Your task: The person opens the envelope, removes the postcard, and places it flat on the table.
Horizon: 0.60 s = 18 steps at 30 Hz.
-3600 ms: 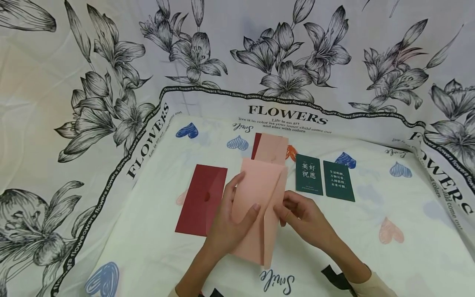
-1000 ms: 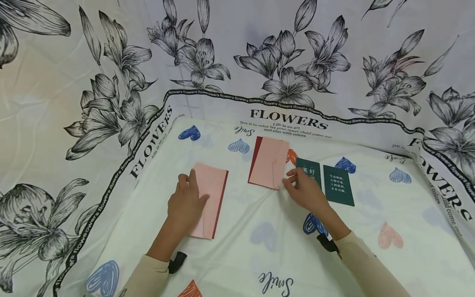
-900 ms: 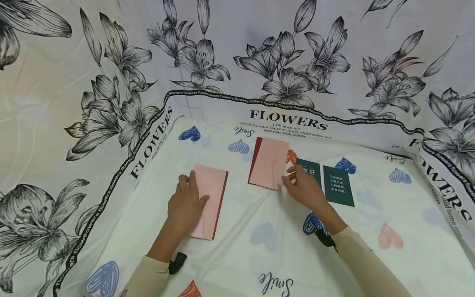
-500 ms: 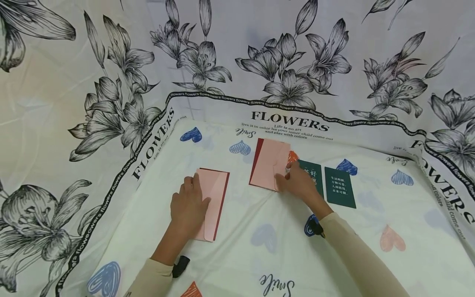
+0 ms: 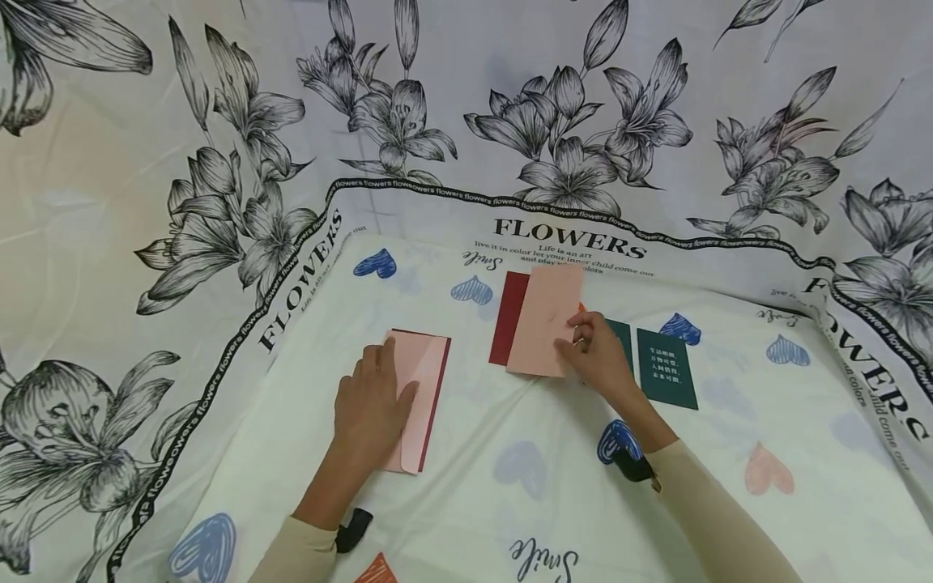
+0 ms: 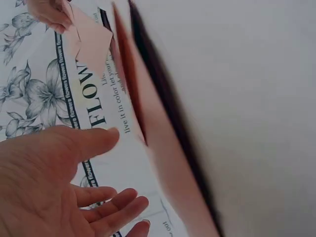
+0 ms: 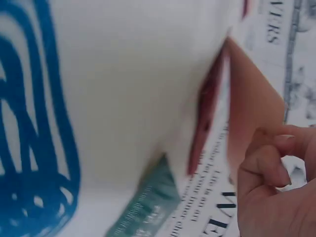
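Note:
On the left, a pink envelope lies over a red envelope, whose right and top edges show. My left hand rests on the pink one's left part, fingers fairly straight, as in the left wrist view (left hand). A second pink envelope is pinched at its right side between the thumb and fingers of my right hand. It is raised off another red envelope lying flat at the back middle. In the right wrist view the pinched pink envelope stands tilted, apart from the red envelope.
Two dark green cards with white characters lie right of the envelopes: the right card in full view, the left card partly behind my right hand. A white cloth printed with hearts and lettering covers the surface and rises behind with flower drawings.
Over the last seconds, the first pink envelope went from both hands onto the left red one. Since half a second ago, my right hand has lifted the second pink envelope and shifted it right.

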Each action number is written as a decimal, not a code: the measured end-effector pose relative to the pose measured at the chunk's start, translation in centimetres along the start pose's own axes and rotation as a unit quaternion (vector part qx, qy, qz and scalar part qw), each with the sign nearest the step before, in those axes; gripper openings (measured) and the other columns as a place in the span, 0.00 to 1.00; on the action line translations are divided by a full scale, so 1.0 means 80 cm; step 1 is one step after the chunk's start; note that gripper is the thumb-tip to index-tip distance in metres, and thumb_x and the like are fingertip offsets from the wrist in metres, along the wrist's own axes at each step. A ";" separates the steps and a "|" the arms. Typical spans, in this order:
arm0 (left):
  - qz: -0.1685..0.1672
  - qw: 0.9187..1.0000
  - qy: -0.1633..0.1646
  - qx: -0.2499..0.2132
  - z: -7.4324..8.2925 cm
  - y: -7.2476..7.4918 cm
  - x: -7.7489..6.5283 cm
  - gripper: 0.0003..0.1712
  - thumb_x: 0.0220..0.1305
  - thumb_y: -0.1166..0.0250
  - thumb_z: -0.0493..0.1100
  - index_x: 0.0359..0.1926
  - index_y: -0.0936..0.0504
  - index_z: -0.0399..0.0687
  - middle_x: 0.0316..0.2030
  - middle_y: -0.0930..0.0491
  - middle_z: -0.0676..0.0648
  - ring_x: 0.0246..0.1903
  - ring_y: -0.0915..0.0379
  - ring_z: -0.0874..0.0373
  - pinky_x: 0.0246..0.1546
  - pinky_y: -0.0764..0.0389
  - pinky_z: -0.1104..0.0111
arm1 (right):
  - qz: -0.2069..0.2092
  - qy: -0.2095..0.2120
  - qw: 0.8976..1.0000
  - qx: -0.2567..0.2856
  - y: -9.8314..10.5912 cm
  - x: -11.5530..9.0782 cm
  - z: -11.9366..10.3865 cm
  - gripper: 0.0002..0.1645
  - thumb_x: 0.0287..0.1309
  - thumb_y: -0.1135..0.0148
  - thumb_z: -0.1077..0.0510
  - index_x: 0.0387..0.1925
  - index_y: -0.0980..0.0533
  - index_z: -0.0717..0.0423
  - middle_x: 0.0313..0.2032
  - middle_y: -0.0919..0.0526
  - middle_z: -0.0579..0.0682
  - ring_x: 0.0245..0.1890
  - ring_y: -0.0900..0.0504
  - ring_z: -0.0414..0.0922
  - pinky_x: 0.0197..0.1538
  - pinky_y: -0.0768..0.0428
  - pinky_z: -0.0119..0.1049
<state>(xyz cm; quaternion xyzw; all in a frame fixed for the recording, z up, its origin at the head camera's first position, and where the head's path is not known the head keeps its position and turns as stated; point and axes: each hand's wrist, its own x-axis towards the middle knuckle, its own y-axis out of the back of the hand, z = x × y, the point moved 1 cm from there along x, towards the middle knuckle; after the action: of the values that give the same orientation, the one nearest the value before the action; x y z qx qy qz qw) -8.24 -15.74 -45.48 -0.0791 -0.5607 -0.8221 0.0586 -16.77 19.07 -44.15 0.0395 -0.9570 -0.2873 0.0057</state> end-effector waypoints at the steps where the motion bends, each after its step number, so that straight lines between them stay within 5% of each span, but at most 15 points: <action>1: 0.001 1.000 -0.001 -0.009 0.001 0.002 0.000 0.47 0.70 0.28 0.51 0.79 0.39 0.34 0.64 0.29 0.28 0.55 0.22 0.34 0.49 0.20 0.42 | 0.002 0.006 1.000 0.017 0.003 -0.005 -0.005 0.26 0.70 0.32 0.59 0.63 0.32 0.60 0.38 0.23 0.55 0.30 0.27 0.45 0.31 0.28 0.33; 5: -0.014 0.996 -0.014 -0.086 0.009 0.010 -0.002 0.45 0.71 0.31 0.55 0.79 0.38 0.39 0.67 0.30 0.33 0.57 0.22 0.35 0.53 0.20 0.41 | -0.001 0.028 0.997 0.069 0.012 -0.028 -0.021 0.26 0.71 0.32 0.59 0.63 0.33 0.60 0.36 0.24 0.56 0.24 0.32 0.40 0.27 0.30 0.32; 8: -0.052 0.978 -0.041 -0.197 0.021 0.018 -0.006 0.42 0.73 0.32 0.57 0.79 0.37 0.45 0.67 0.29 0.39 0.61 0.23 0.41 0.58 0.20 0.44 | -0.010 0.046 0.994 0.100 0.016 -0.049 -0.033 0.27 0.71 0.32 0.59 0.64 0.34 0.61 0.37 0.22 0.58 0.24 0.30 0.41 0.27 0.27 0.32; 11: -0.111 0.940 -0.059 -0.318 0.038 0.023 -0.010 0.40 0.76 0.35 0.59 0.79 0.37 0.51 0.66 0.26 0.46 0.65 0.24 0.50 0.59 0.20 0.48 | -0.023 0.060 0.989 0.132 0.016 -0.072 -0.044 0.27 0.71 0.32 0.60 0.63 0.34 0.60 0.38 0.20 0.60 0.26 0.27 0.43 0.28 0.24 0.32; 15: -0.175 0.888 -0.029 -0.425 0.064 0.024 -0.020 0.35 0.79 0.39 0.59 0.79 0.37 0.58 0.65 0.24 0.51 0.62 0.21 0.55 0.56 0.20 0.52 | -0.045 0.069 0.983 0.163 0.009 -0.102 -0.062 0.27 0.70 0.31 0.62 0.62 0.34 0.58 0.40 0.17 0.60 0.30 0.19 0.46 0.30 0.19 0.34; 18: -0.199 0.862 0.006 -0.466 0.080 0.019 -0.032 0.34 0.79 0.40 0.60 0.79 0.36 0.62 0.65 0.24 0.50 0.55 0.18 0.51 0.51 0.18 0.54 | -0.061 0.057 0.981 0.175 0.003 -0.121 -0.074 0.27 0.70 0.30 0.61 0.62 0.34 0.55 0.43 0.16 0.58 0.34 0.15 0.50 0.32 0.16 0.37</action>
<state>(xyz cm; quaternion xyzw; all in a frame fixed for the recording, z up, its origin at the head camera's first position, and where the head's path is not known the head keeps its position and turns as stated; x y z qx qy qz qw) -5.07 -10.35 -42.28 0.0211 -0.1153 -0.9823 -0.1460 -6.96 16.79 -38.94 0.1148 -0.9863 -0.1126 0.0357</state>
